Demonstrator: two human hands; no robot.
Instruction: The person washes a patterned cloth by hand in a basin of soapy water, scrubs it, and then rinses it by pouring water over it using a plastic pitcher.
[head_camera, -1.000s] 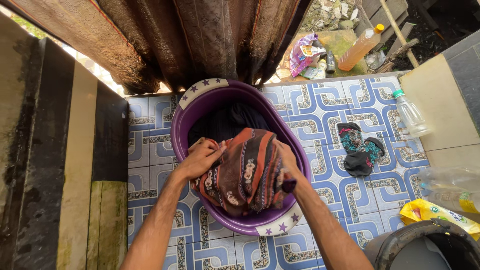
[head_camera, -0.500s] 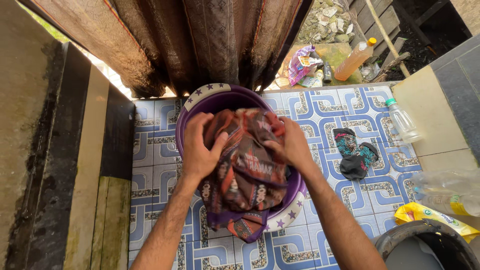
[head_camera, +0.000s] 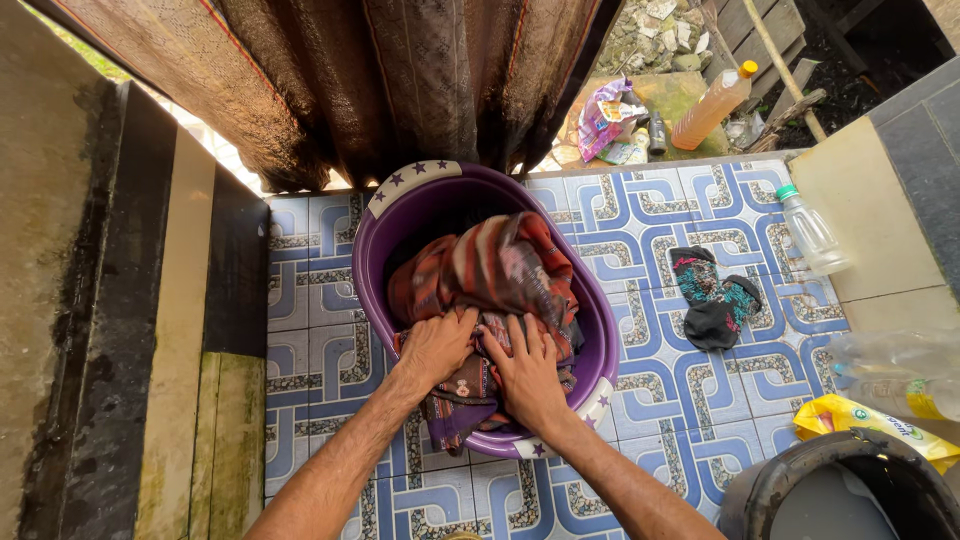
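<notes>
A purple oval basin (head_camera: 372, 250) with white star-marked handles stands on the blue patterned tile floor. A brown, orange and black patterned cloth (head_camera: 495, 270) is bunched inside it, one end hanging over the near rim. My left hand (head_camera: 437, 347) grips the cloth at its near left part. Beside it my right hand (head_camera: 527, 372) presses down flat on the cloth, fingers spread.
A dark floral cloth (head_camera: 715, 300) lies on the tiles to the right. Two clear bottles (head_camera: 812, 230) (head_camera: 890, 370), a yellow packet (head_camera: 880, 425) and a dark bucket (head_camera: 830, 495) stand at the right. Brown fabric (head_camera: 400, 80) hangs behind the basin, a dark wall at the left.
The cloth was lifted above the basin and is now pushed back down into it. Both hands moved from its upper sides to its near end.
</notes>
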